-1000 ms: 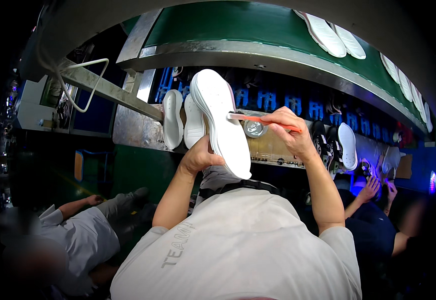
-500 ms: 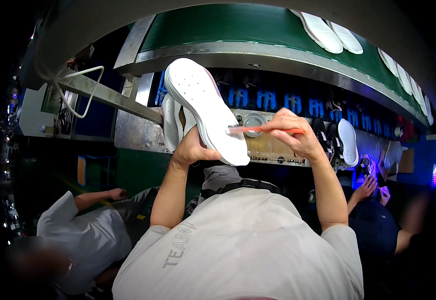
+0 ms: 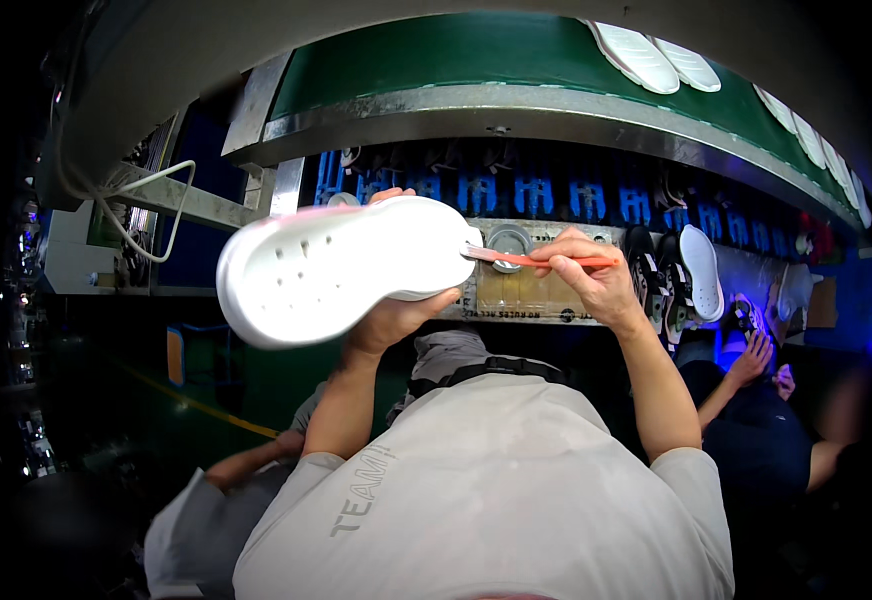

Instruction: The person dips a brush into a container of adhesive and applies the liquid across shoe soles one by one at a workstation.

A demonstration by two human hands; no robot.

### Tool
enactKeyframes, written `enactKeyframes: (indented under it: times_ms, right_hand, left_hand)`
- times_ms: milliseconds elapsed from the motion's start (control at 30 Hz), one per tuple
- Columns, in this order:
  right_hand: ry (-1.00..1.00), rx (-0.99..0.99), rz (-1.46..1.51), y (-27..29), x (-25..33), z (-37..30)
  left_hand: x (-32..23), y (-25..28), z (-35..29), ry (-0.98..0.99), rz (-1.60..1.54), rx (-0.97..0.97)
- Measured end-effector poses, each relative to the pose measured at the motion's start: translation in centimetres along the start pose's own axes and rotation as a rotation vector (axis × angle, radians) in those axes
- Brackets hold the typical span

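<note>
- White shoe sole (image 3: pixel 341 265): held up off the work surface (image 3: pixel 526 292), above its left part, broad perforated end leftward.
- It looks like moulded foam, so probably light, springy and hard to break; any brushed-on liquid could make the inner face slippery. The narrow waist and raised sidewalls seem the best hold.
- Left hand (image 3: pixel 396 318): clasped round the sole from beneath, thumb on the near side, fingertips past the far one.
- Right hand (image 3: pixel 589 272): pinching an orange-handled brush (image 3: pixel 516 259), bristles at the narrow end.
- Round container (image 3: pixel 508 240): behind the brush, inside the surface's far edge.
</note>
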State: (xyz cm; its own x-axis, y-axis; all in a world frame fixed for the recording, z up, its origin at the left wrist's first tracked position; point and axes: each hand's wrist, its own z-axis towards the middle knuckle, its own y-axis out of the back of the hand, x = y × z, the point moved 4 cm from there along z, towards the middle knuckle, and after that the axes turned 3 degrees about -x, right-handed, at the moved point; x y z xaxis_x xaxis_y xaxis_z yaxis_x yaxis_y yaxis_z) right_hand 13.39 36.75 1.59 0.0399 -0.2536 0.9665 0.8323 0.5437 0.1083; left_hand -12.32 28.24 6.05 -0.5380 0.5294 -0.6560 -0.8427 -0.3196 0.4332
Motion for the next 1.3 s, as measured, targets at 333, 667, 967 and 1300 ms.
enactKeyframes:
  times_ms: [333, 667, 967, 1300]
  right_hand:
    - [-0.065, -0.022, 0.273, -3.5, 4.5, -2.5]
    - [0.137, 0.054, 0.139, -4.9, 10.1, -3.6]
    - [-0.149, -0.106, 0.672, -5.2, 10.0, -2.9]
    - [-0.261, -0.515, 0.638, -0.9, 2.3, -3.3]
  left_hand:
    - [5.0, -2.0, -0.8, 0.294, -0.649, -0.011]
    - [4.9, -2.7, 0.1, -0.12, 0.328, -0.138]
    - [6.0, -4.4, -3.0, 0.119, 0.211, -0.108]
    - [5.6, -4.5, -7.9, 0.515, -0.244, 0.222]
